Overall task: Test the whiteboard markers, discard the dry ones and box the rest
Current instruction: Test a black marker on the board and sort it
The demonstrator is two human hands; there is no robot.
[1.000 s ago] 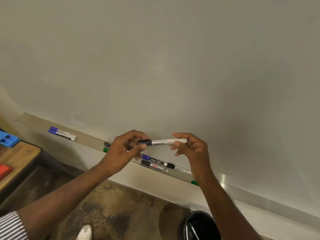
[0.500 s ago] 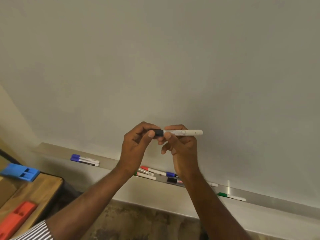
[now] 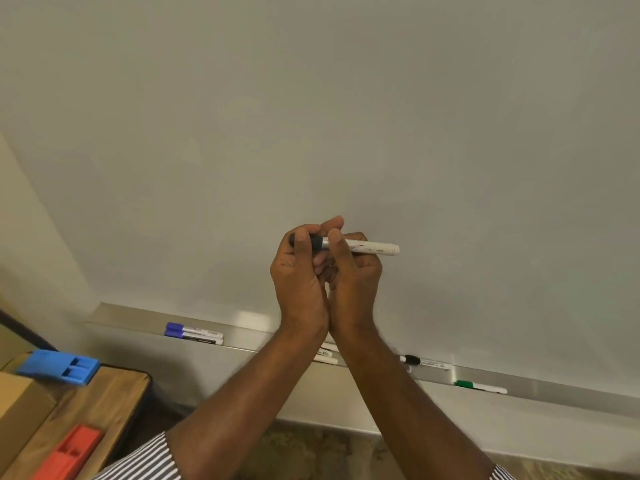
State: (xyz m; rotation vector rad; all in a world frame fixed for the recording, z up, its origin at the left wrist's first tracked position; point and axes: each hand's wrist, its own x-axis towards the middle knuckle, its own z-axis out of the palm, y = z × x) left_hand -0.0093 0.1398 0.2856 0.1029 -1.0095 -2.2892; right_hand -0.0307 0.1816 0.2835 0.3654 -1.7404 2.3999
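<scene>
Both hands raised together in front of the pale grey whiteboard (image 3: 311, 116), heels of the palms touching. Left hand (image 3: 299, 271) curled round the black cap (image 3: 313, 242) of a white-barrelled whiteboard marker (image 3: 367, 246); right hand (image 3: 353, 271) pinching the barrel just beside the cap, thumb on top. Marker held level, white tail end poking out to the right, clear of both hands and close before the board, contact not discernible.

Step in hand, by the look of it: uncapping for a test stroke. Cap seemingly not yet off, no gap visible between it and the barrel. Next move calls for a straight pull apart along the marker's length, then a turn of the tip toward the board and a short line.

Waiting on the long metal ledge (image 3: 121, 315) below: two purple-capped markers (image 3: 194, 334) to the left, a black-capped marker (image 3: 426, 362) and a green-capped marker (image 3: 479, 385) to the right, more white ones half hidden behind the wrists. Left of that, a wooden table (image 3: 114, 393) with a blue plastic tray (image 3: 59, 367), a red plastic tray (image 3: 69, 455) and a brown cardboard box (image 3: 20, 407).
</scene>
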